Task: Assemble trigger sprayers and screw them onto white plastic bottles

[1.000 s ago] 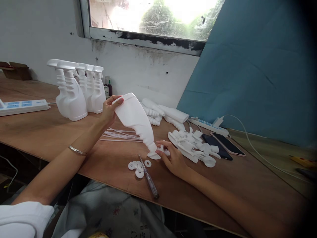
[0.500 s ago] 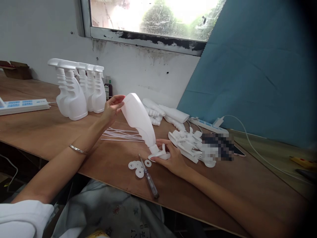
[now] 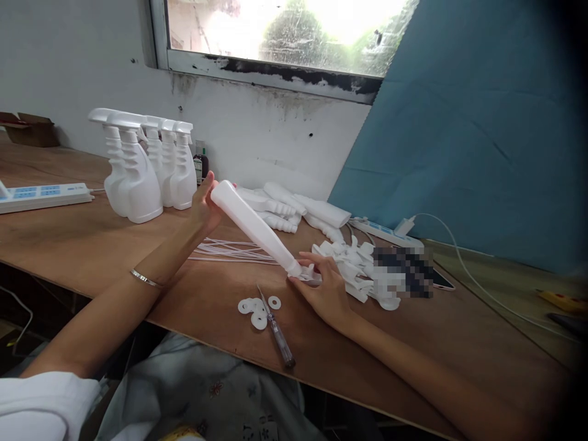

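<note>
A white spray bottle (image 3: 252, 225) is held tilted above the table, its base up to the left and its neck down to the right. My left hand (image 3: 209, 205) grips it at the base, with some fingers hidden behind it. On the neck end sits a white trigger spray head (image 3: 309, 275), and my right hand (image 3: 328, 291) is closed around it. Nearest below lie several white ring washers (image 3: 258, 309) and a clear-handled screwdriver (image 3: 278, 334). Thin white tubes (image 3: 229, 250) lie on the table behind the bottle.
Several assembled spray bottles (image 3: 142, 177) stand at the left, near a power strip (image 3: 46, 197). White bottles (image 3: 321, 211) lie by the wall. Loose trigger heads (image 3: 344, 260) are piled at the right, near a phone (image 3: 444, 280) and another power strip (image 3: 386, 231).
The bottle has turned about its length, now showing its narrow side, and leans flatter. Its spray head and my right hand have moved slightly up and right; my left hand has shifted its grip.
</note>
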